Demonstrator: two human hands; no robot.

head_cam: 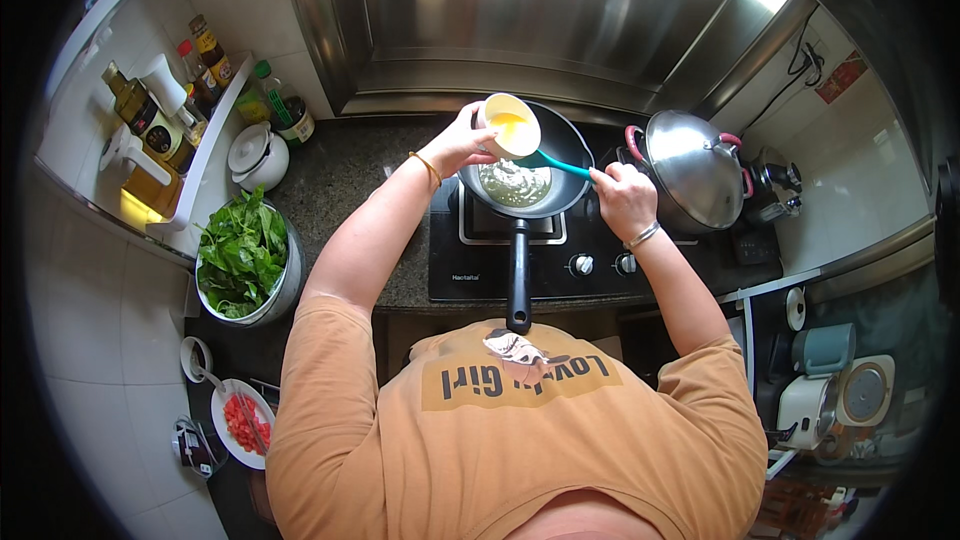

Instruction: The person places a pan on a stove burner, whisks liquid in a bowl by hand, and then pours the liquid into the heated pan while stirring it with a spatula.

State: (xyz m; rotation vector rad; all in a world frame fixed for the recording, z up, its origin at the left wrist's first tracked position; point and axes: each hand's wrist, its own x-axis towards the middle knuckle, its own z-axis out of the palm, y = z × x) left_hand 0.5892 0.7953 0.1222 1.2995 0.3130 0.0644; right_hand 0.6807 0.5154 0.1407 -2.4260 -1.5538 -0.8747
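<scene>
My left hand [466,136] grips a small pale bowl [525,103] tilted over the frying pan. Yellow beaten egg [510,129] shows inside the bowl. In my right hand [625,196] is the handle of a teal utensil [564,165]; its head is partly hidden by the bowl. The dark frying pan [574,136] sits on the gas hob [480,262], its black handle [519,270] pointing towards my body. Shiny, bubbly liquid [514,184] that looks like oil lies in the pan below the bowl.
A lidded steel pot [690,165] stands right of the pan. Leafy greens [244,251] fill a container at left, near a white lidded jar [259,154] and a shelf [217,135] of bottles. Behind me at left is a plate [221,424] of chopped red pieces [246,420].
</scene>
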